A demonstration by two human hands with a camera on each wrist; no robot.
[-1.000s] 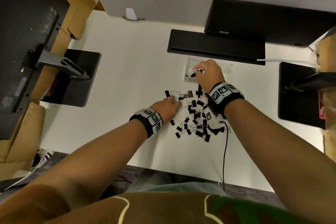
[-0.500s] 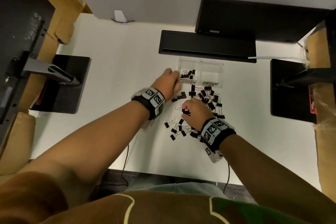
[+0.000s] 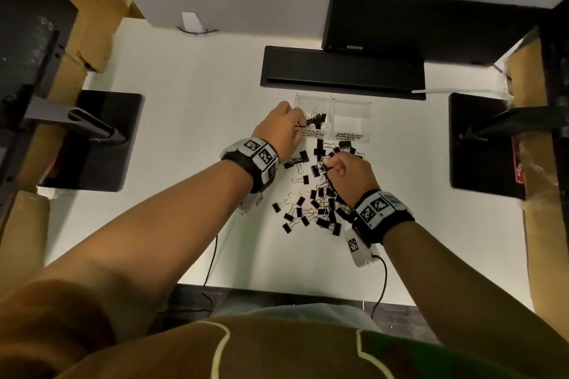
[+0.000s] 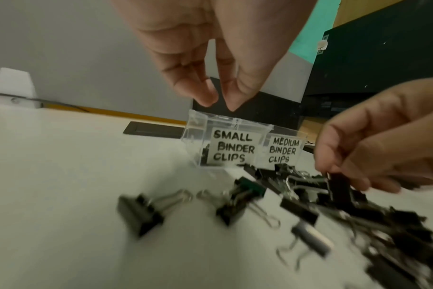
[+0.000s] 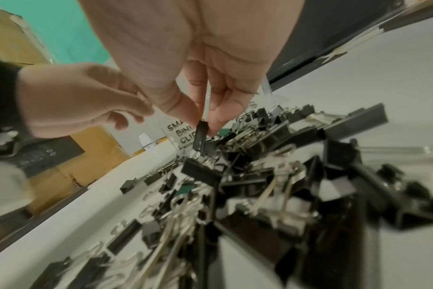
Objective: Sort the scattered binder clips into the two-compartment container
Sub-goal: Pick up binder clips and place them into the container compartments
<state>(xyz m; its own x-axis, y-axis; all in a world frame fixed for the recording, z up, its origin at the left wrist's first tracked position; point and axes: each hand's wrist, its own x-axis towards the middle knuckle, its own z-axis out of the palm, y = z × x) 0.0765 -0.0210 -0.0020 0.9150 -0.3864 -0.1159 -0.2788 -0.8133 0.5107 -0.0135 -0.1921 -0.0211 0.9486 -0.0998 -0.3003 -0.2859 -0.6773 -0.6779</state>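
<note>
A clear two-compartment container (image 3: 334, 103) stands at the back of the white desk, labelled "SMALL BINDER CLIPS" (image 4: 233, 148) and "MEDIUM BINDER CLIPS" (image 4: 283, 151). Several black clips (image 3: 317, 120) lie in the small compartment. My left hand (image 3: 297, 121) hovers over that compartment with thumb and forefinger tips (image 4: 208, 97) slightly apart and nothing between them. A pile of black binder clips (image 3: 320, 203) is scattered in front of the container. My right hand (image 3: 328, 168) is at the pile's far end and pinches one black clip (image 5: 200, 136) between thumb and forefinger.
A long black bar (image 3: 341, 74) lies just behind the container, with a black monitor (image 3: 431, 24) beyond it. Black stand bases sit at the left (image 3: 92, 141) and right (image 3: 480, 141). Cardboard boxes flank the desk. Wrist cables (image 3: 383, 280) hang over the front edge.
My left hand moved from the pile up to the small compartment. My right hand came back from the container to the pile and pinched a clip.
</note>
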